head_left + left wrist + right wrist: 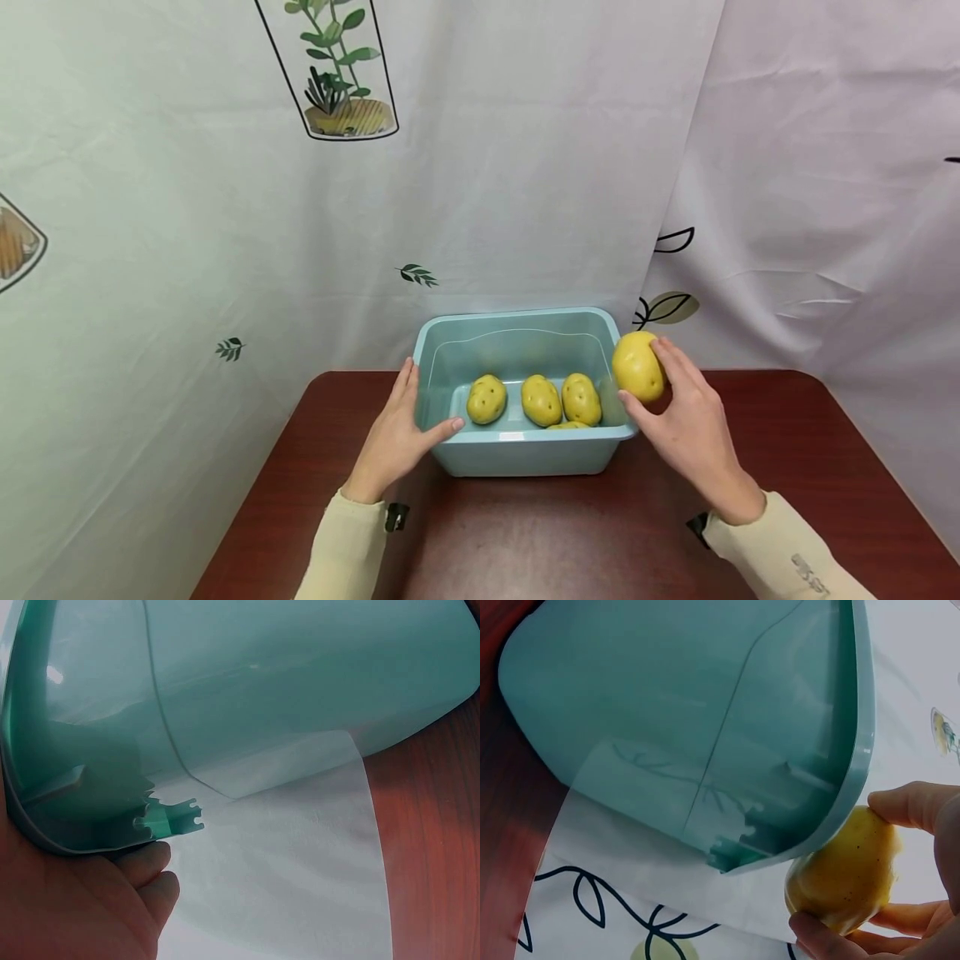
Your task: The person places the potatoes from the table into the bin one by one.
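A light-blue plastic bin (525,457) stands on the table with several yellow potatoes inside, among them a left one (487,399), a middle one (541,401) and a right one (581,399). The front wall mostly hides another potato. My right hand (693,425) holds a yellow potato (638,367) between thumb and fingers, at the bin's right rim. In the right wrist view this potato (844,874) shows beside the rim corner. My left hand (397,433) touches the bin's left side, fingers extended along it and thumb at the front rim.
The dark red-brown table (525,533) reaches back to a white cloth backdrop (525,208) with printed plants. The backdrop hangs close behind the bin. A dark strap piece (397,517) shows at the left wrist.
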The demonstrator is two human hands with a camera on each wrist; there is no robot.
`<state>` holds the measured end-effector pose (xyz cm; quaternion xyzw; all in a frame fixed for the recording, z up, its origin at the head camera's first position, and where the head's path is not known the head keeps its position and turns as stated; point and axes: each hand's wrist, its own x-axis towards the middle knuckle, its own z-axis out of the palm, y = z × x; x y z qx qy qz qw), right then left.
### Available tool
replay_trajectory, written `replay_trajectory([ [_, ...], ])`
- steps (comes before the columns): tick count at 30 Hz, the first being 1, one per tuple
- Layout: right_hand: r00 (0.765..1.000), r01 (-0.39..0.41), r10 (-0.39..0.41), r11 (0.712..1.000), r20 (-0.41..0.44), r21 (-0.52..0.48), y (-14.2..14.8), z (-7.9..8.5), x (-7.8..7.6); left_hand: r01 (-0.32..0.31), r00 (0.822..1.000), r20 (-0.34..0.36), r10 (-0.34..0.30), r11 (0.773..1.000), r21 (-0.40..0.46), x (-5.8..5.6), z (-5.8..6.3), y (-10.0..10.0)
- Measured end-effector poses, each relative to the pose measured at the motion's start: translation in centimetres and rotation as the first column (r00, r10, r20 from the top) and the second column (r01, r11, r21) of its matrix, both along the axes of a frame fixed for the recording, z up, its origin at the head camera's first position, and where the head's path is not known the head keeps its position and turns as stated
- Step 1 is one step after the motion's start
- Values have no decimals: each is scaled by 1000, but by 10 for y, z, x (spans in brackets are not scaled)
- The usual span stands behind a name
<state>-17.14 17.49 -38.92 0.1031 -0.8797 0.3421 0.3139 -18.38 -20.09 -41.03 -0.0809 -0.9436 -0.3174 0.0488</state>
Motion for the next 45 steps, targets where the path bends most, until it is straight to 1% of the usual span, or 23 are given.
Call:
replay_trajectory([
  [11,1000,-27,27,1000,7,12,-11,-2,-1,-5,1000,9,5,1000,1,0,-1,0],
  [31,996,-55,54,998,75,4,-31,-6,-6,1,1000,2,-1,1000,6,0,1,0],
  [41,992,-66,66,998,111,0,-38,-8,-7,-2,1000,9,2,1000,5,-1,0,-1],
  [45,991,-76,76,997,111,-3,-41,-8,-8,1,1000,4,-1,1000,7,-1,-1,-1],
])
